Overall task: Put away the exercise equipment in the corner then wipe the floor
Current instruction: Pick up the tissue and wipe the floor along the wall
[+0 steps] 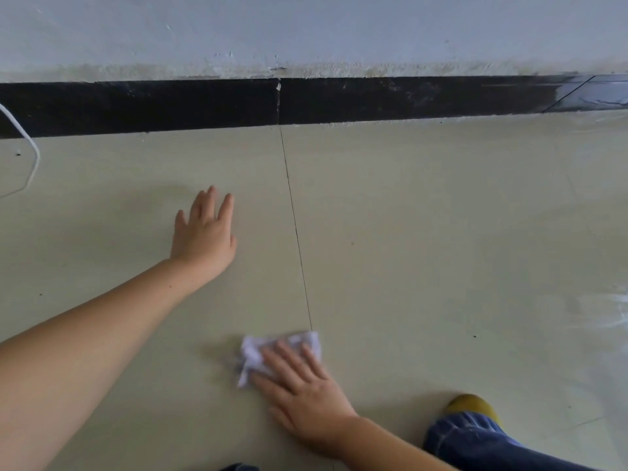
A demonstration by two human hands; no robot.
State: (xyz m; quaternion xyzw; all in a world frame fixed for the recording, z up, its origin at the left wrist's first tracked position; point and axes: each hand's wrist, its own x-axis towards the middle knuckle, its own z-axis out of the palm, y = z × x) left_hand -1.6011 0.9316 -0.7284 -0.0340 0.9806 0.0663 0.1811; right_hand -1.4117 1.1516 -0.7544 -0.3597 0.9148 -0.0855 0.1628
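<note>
Right hand [302, 396] presses cloth [251, 355] flat-fingered on floor [424, 232]; left hand [204, 232] rests spread.

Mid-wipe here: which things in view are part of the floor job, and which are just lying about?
Part of the job:
- white cloth, pressed flat to the floor under the right hand
- tiled floor
- left hand, flat on the floor, apparently bracing

Just there:
- white cord at the left edge
- black skirting along the wall
- yellow shoe

No exercise equipment in view.

Soft, even daylight — faint shadows, slight blur, edges bowed.
</note>
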